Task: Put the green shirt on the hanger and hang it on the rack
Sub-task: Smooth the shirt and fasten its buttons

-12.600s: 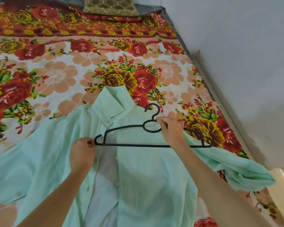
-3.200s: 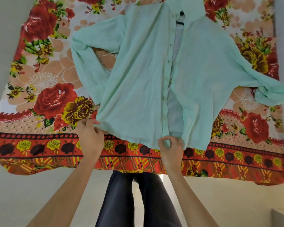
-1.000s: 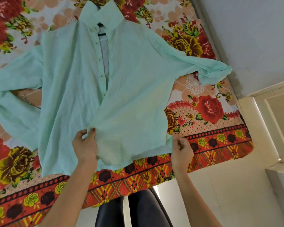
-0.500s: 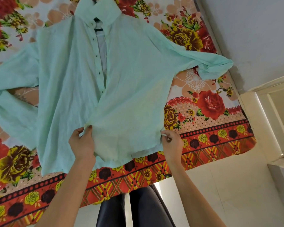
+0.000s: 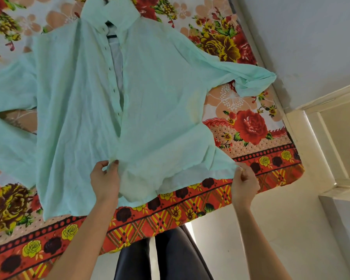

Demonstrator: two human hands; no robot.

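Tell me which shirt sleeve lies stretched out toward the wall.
The sleeve on the person's right, its cuff crumpled beside the wall; the left sleeve folds back on itself on the bedsheet.

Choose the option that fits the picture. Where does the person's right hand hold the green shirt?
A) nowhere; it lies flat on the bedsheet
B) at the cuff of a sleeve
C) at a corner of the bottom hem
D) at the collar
C: the right hand pinches the green shirt at the corner of its bottom hem.
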